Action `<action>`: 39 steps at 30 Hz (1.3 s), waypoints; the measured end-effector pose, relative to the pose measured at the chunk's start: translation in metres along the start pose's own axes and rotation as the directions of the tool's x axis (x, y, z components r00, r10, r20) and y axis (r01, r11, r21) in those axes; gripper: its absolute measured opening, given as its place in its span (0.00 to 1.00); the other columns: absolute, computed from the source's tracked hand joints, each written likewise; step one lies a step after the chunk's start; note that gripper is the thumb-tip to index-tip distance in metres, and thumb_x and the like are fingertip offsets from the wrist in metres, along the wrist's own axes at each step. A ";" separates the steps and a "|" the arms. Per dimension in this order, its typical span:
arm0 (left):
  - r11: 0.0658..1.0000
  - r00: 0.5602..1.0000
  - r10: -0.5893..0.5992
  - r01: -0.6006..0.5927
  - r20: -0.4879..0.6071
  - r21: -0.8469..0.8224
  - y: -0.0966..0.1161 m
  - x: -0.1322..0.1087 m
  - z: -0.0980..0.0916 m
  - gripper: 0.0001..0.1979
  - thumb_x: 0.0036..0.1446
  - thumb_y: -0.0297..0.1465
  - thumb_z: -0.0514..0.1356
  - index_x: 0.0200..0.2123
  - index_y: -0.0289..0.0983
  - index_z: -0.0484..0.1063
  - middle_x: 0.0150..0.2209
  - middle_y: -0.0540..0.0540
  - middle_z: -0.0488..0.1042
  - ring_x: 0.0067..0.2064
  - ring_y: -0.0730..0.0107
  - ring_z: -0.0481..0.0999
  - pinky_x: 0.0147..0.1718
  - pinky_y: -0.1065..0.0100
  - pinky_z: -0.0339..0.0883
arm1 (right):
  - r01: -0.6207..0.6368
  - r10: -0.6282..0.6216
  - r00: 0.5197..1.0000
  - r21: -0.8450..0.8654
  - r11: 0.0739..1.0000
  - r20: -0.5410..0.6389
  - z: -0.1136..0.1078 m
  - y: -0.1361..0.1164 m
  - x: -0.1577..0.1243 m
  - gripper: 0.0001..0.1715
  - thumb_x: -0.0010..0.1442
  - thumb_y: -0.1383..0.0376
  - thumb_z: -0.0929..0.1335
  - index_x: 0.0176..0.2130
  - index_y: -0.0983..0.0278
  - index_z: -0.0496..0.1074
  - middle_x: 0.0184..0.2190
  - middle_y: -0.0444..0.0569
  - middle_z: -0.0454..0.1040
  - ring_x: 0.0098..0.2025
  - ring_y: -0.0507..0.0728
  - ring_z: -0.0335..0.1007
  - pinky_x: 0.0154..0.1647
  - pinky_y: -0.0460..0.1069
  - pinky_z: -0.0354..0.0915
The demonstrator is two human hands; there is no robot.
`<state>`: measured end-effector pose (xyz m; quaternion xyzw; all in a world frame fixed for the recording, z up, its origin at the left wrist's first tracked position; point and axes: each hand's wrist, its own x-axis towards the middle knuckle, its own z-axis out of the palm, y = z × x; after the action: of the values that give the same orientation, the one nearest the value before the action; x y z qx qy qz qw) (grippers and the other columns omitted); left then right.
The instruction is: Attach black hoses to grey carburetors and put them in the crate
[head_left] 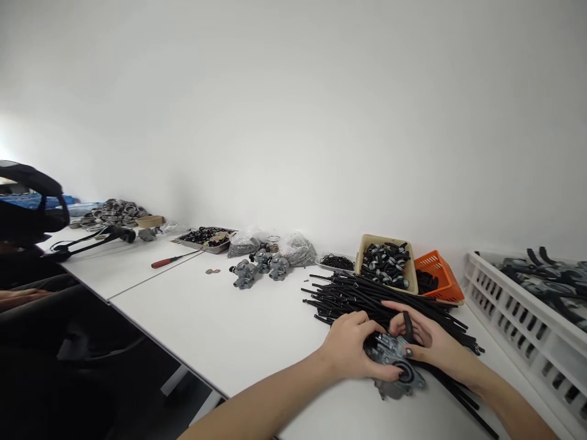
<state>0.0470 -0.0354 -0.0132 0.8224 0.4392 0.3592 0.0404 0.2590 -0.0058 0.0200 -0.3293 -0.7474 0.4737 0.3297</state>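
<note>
My left hand (351, 345) and my right hand (428, 342) both grip a grey metal carburetor body (398, 366) just above the white table (229, 324). The left hand's fingers wrap its left side. The right hand's fingers curl over its top, around a short black tube (407, 324) that stands on the part. Right behind my hands lies a pile of long black tubes (367, 296).
Three grey carburetor bodies (259, 267) stand mid-table near bags of small parts (298, 247). A beige bin (386, 263), an orange basket (438, 275) and a white crate (523, 324) sit to the right. A red-handled screwdriver (169, 261) lies left. Another person's head sits at far left.
</note>
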 end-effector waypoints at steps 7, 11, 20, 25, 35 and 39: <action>1.000 1.000 -0.006 0.006 -0.004 0.012 -0.002 0.000 0.004 0.33 0.34 0.54 0.69 0.42 0.41 0.76 0.32 0.49 0.73 0.35 0.63 0.76 0.40 0.63 0.69 | -0.052 0.051 0.998 0.042 0.998 0.027 -0.006 0.007 0.000 0.57 0.47 0.48 0.75 0.67 0.62 0.54 0.34 0.50 0.76 0.39 0.61 0.74 0.55 0.60 0.65; 1.000 1.000 0.000 0.000 0.007 0.017 -0.004 -0.001 0.005 0.34 0.33 0.54 0.70 0.43 0.42 0.76 0.33 0.49 0.74 0.36 0.63 0.76 0.41 0.64 0.69 | -0.033 0.033 0.999 0.031 0.999 0.002 -0.006 0.007 -0.001 0.55 0.48 0.44 0.73 0.67 0.59 0.55 0.48 0.59 0.75 0.52 0.67 0.71 0.54 0.60 0.67; 1.000 1.000 -0.024 0.024 -0.018 0.005 0.002 0.000 -0.003 0.30 0.33 0.50 0.70 0.40 0.40 0.77 0.31 0.49 0.73 0.34 0.63 0.74 0.38 0.64 0.68 | -0.069 0.073 0.997 0.098 0.993 -0.038 0.001 -0.007 -0.002 0.60 0.46 0.48 0.76 0.67 0.63 0.50 0.36 0.54 0.80 0.50 0.66 0.73 0.58 0.60 0.63; 0.999 0.998 -0.031 0.030 -0.049 -0.030 0.005 0.001 -0.008 0.26 0.33 0.45 0.70 0.37 0.39 0.76 0.30 0.50 0.70 0.33 0.64 0.72 0.36 0.64 0.67 | -0.074 0.068 0.997 0.162 0.984 0.040 0.005 -0.014 -0.004 0.52 0.51 0.51 0.75 0.66 0.62 0.54 0.43 0.54 0.78 0.45 0.60 0.75 0.52 0.57 0.69; 0.996 0.995 -0.091 0.090 -0.044 -0.019 0.014 0.000 -0.015 0.19 0.37 0.40 0.68 0.36 0.39 0.74 0.30 0.50 0.71 0.35 0.63 0.72 0.36 0.63 0.67 | -0.017 0.028 0.999 0.289 0.957 -0.036 0.011 -0.007 0.002 0.54 0.48 0.56 0.77 0.66 0.63 0.53 0.37 0.50 0.80 0.38 0.56 0.75 0.46 0.55 0.71; 0.995 0.997 -0.077 0.078 0.028 -0.056 0.013 0.003 -0.023 0.22 0.39 0.39 0.68 0.41 0.40 0.74 0.33 0.49 0.71 0.38 0.61 0.72 0.40 0.62 0.68 | -0.025 0.018 0.999 0.238 0.971 0.032 0.002 -0.009 -0.003 0.43 0.52 0.54 0.75 0.61 0.62 0.62 0.44 0.54 0.79 0.45 0.60 0.75 0.50 0.57 0.69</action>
<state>0.0431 -0.0466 0.0106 0.8078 0.4598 0.3592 0.0836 0.2576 -0.0121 0.0270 -0.2882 -0.6863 0.5683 0.3506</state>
